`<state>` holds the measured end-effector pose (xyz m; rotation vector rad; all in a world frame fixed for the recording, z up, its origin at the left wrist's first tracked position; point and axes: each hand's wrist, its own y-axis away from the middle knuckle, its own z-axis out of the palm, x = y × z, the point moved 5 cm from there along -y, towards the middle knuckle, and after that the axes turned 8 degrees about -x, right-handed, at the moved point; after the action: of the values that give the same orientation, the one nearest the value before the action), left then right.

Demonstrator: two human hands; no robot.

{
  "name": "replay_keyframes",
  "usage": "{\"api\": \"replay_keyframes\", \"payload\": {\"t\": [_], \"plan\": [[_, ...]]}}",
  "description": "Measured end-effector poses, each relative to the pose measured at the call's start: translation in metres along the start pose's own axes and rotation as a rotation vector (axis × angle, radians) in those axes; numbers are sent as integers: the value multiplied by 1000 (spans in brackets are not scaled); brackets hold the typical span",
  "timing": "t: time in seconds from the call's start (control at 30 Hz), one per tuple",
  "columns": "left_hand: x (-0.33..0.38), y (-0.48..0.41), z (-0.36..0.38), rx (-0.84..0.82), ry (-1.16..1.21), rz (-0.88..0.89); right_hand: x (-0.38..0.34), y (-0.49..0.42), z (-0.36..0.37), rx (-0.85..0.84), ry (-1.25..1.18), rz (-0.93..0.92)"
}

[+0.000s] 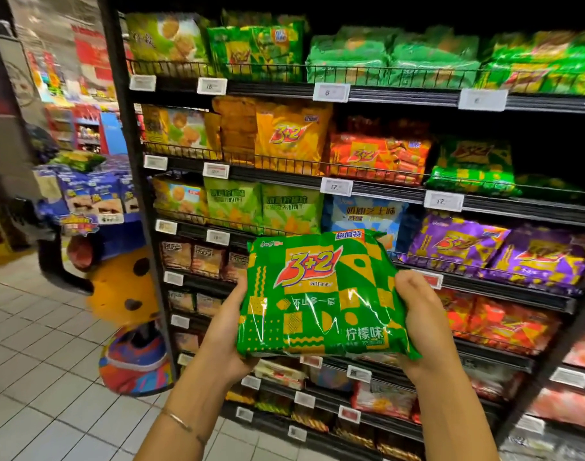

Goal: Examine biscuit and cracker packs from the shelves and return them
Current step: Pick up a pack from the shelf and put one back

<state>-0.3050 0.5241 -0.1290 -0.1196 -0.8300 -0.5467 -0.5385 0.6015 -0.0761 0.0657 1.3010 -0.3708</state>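
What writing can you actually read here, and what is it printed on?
"3+2": green pack being held, yellow pack and purple pack on shelves.
"柠檬味": green pack, lower right.
"超值装": green pack, top.
"17": price tag on shelf edge.
Other tags and small print: too blurred.

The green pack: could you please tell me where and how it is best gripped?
Likely by its side edges, a hand from each side, as the left hand and right hand do: the pack is broad, flat and soft.
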Motion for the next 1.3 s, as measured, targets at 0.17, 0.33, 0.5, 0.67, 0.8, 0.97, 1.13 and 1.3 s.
{"api": "replay_keyframes", "payload": {"t": [0.17,0.33,0.5,0.67,0.8,0.97,1.13,1.3], "plan": [[-13,-7,-1,30,-31,-16,-15,6,12,-128,-41,-80],[-26,-10,-12,72,52,-29,-18,8,15,-166,-7,-56],[-26,-7,-14,24,102,-37,2,9,0,22,-116,50],[-26,-6,-13,38,49,12,17,12,-12,24,-161,138],[-11,5,7,-44,-189,221,30,17,-16,-142,-91,194],[10,31,39,-235,-886,559,27,27,-34,-253,169,62],[15,42,56,-349,-971,879,8,37,-41,-288,293,-292],[10,34,46,-214,-895,793,-1,46,-37,-281,303,-289]]}}
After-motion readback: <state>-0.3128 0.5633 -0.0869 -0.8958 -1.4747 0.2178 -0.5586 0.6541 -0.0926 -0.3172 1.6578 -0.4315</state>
